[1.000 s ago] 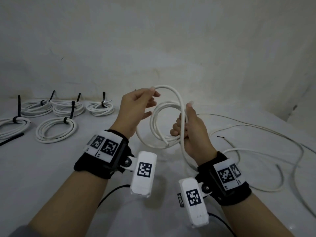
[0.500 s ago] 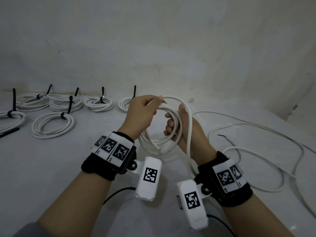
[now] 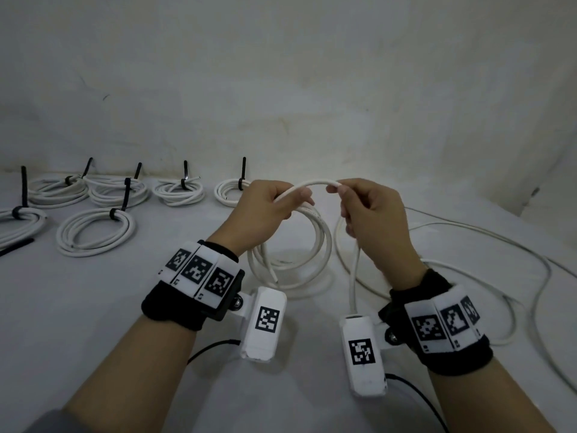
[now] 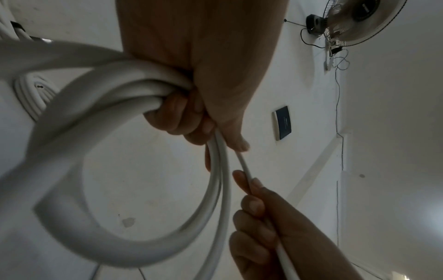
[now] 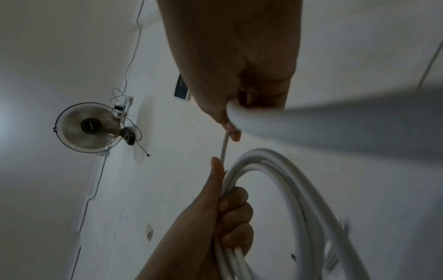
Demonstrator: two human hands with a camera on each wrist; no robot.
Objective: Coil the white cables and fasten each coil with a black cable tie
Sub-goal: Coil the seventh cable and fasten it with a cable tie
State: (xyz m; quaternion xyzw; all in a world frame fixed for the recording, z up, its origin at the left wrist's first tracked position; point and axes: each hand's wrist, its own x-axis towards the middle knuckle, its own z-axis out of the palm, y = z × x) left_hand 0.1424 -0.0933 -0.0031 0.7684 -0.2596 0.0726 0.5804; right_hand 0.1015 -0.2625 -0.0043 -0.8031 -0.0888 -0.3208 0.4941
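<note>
My left hand (image 3: pixel 265 210) is curled around the gathered loops of the white cable (image 3: pixel 290 245), gripping the coil at its top so the rings hang below my fist, above the worktop (image 3: pixel 93 307). In the left wrist view the bundled strands pass through my closed fingers (image 4: pixel 177 115) and sweep round in a wide loop beneath them. A short arc of the same cable bridges the gap from my left thumb across to my right hand (image 3: pixel 374 220), which pinches it between thumb and fingertips at about the same height as the left, just beside it. From my right hand the cable drops down behind my palm toward my right wrist, and the loose remainder (image 3: pixel 515 276) trails in slack curves over the worktop to my right, well apart from the coil I hold. The right wrist view shows the strand leaving my right fingertips (image 5: pixel 230 123) and running straight down to my left hand (image 5: pixel 225 217), where it meets the bundle. Off to my left, well clear of both hands, finished coils (image 3: pixel 96 232) lie flat near the wall, each bound by a black cable tie (image 3: pixel 117 212) with its tail sticking up. A loose black tie (image 3: pixel 17 246) lies at the far left edge.
</note>
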